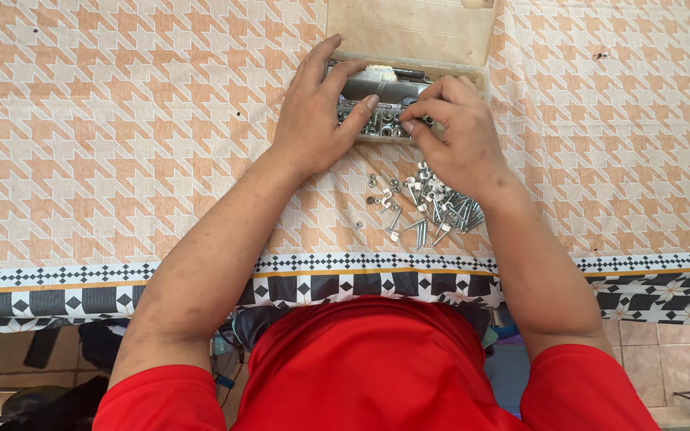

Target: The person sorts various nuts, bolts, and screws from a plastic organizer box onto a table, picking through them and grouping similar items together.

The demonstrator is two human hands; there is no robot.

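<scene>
Both hands were working at a small clear plastic box (pixel 409 88) at the far edge of the counter (pixel 121 144), which was covered by an orange-and-cream patterned cloth. The box lid (pixel 413 32) stood open, folded back away from the person.

Left hand (pixel 317 112): resting on the left end of the box, fingers spread over its rim, thumb reaching across toward the middle. Loosely curled, steadying the box; it did not appear to grip anything loose.

Right hand (pixel 453 132): fingertips bunched together and dipped into the front compartment, pinched on or picking at small metal parts there. Whether a piece was actually held between the fingertips could not be told; the fingers hid it.

The box held small silvery nuts and similar hardware (pixel 385 124); darker pieces lay further back, too small to identify.

Just in front of the box, partly under the right wrist, lay a loose pile of screws (pixel 433 207) and a few separate nuts (pixel 373 195) on the cloth.

Judged progress: sorting part way through, a fair heap on the cloth, plenty of hardware left in the box
</scene>
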